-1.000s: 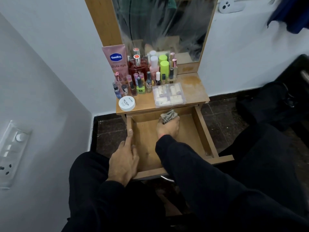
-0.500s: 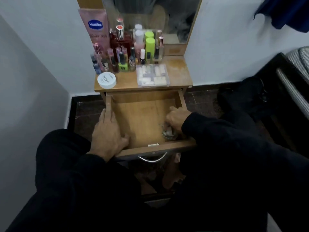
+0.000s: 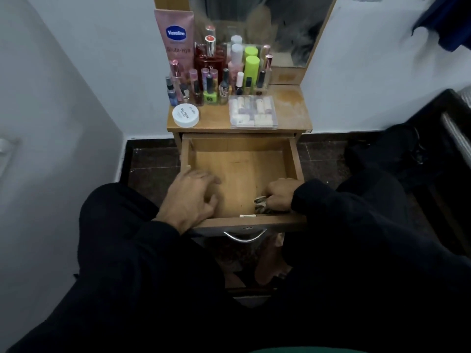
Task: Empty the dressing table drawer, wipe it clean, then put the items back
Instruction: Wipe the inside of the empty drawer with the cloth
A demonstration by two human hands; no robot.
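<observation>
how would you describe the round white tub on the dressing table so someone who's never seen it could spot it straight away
Start at the wooden dressing table top, above the open drawer. At its front left corner, in front of the crowd of upright bottles, sits the white tub. It is the only low, round, flat-lidded thing there, with dark print on its lid; the clear box beside it is rectangular.

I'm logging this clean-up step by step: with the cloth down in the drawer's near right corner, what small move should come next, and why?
Probably sweep the cloth leftward along the front wall of the drawer. The right hand grips it in the near right corner, the near left floor looks unwiped, and the left hand, blurred, lies over the left front corner, so it may need to move aside.
</observation>
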